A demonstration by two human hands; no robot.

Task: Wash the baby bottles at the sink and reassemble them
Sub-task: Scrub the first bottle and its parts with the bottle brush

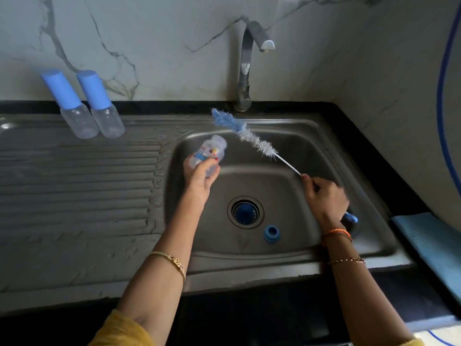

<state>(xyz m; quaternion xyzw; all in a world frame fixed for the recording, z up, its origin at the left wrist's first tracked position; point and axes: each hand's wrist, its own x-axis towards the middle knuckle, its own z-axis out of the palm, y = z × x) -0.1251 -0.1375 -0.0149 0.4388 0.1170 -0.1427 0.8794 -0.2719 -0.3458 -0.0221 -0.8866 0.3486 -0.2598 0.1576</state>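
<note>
- Nearest cam: two bare forearms w/ yellow sleeve cuffs, gold bangle on left wrist, orange thread + thin chain on right.
- Far left, on ribbed steel drainboard: two clear plastic baby bottles w/ tall blue caps, left one, right one, standing side by side, touching, by the marble backsplash.
- Left hand wrapped round a small clear uncapped bottle w/ printed label, held tilted over left side of stainless sink basin, open neck up and away from cam.
- Chrome tap behind basin; no water visible.
- Long bottle brush, blue/white bristles on white wire stem, bristle end up over basin rear, clear of the bottle.
- Basin floor: blue drain strainer; blue screw ring lying just right of it.
- Right hand fisted round brush handle, blue end sticking out behind.
- Far right: teal cloth on black counter.
</note>
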